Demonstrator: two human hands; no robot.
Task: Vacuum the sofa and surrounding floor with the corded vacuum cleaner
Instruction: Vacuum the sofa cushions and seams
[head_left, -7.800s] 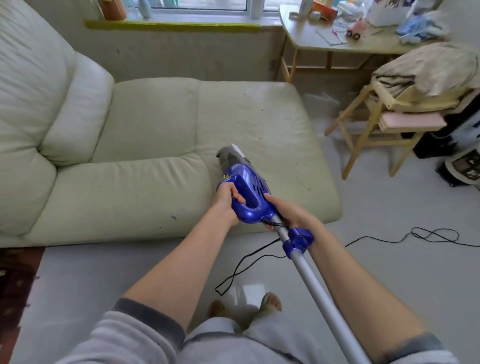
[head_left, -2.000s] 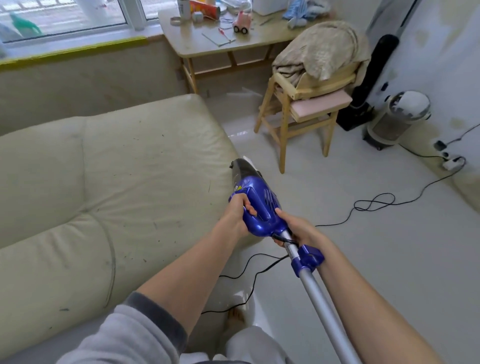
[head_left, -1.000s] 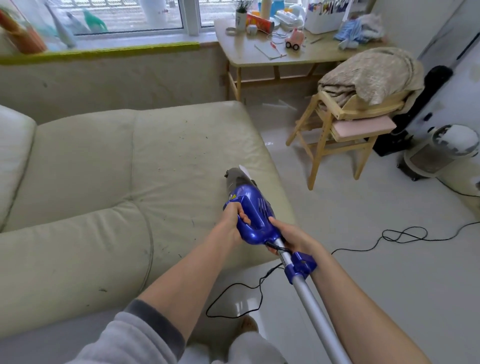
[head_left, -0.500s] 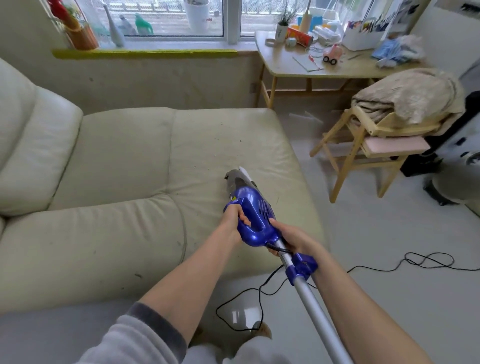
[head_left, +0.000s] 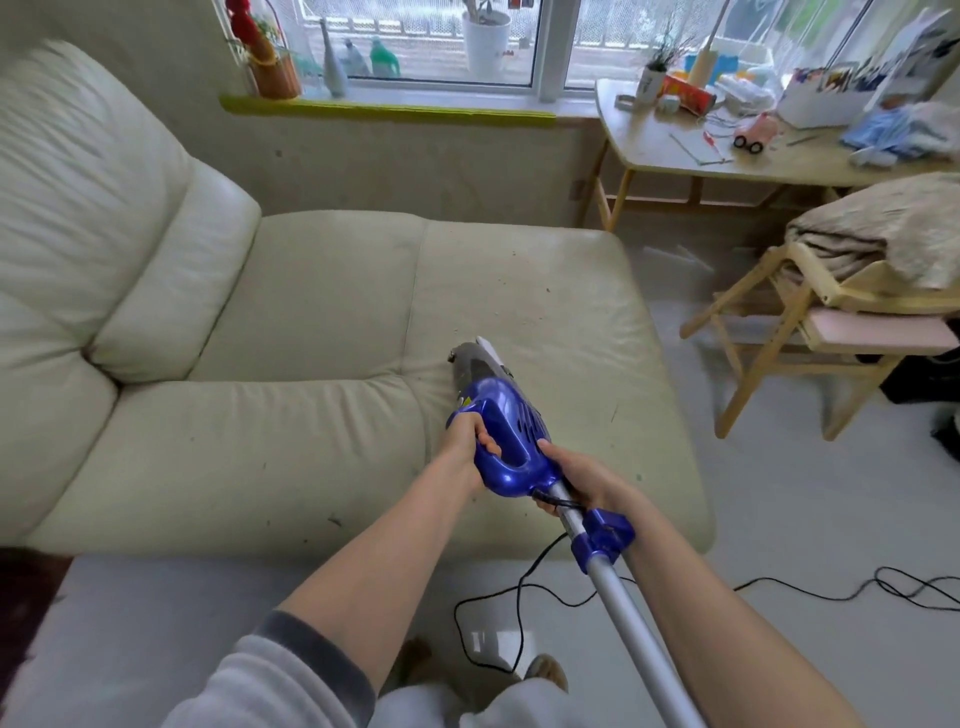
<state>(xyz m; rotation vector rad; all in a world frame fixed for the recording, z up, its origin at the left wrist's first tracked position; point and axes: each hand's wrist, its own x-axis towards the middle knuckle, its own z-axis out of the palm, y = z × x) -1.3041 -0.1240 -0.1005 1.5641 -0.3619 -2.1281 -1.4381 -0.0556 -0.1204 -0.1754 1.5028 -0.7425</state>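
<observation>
A blue corded vacuum cleaner (head_left: 511, 434) points its grey nozzle end down onto the seat of the pale green sofa (head_left: 322, 322), near the middle seam. My left hand (head_left: 467, 441) grips the blue handle loop on its left side. My right hand (head_left: 584, 480) holds the rear of the blue body where the silver tube (head_left: 639, 639) begins. The tube runs back toward me at the lower right. Its black cord (head_left: 524, 597) loops over the pale floor (head_left: 789, 519). Small dark specks dot the seat cushion.
A wooden chair (head_left: 779, 332) with a folded blanket stands right of the sofa. Behind it a cluttered wooden table (head_left: 675, 156) sits under the window. More cord (head_left: 904, 590) lies coiled on the floor at the right. A dark rug edge (head_left: 21, 613) shows at lower left.
My view has swung left and up, from the sofa's right end and chair back to the whole seat and backrest. Both hands keep the same hold on the vacuum, its nozzle over the seat.
</observation>
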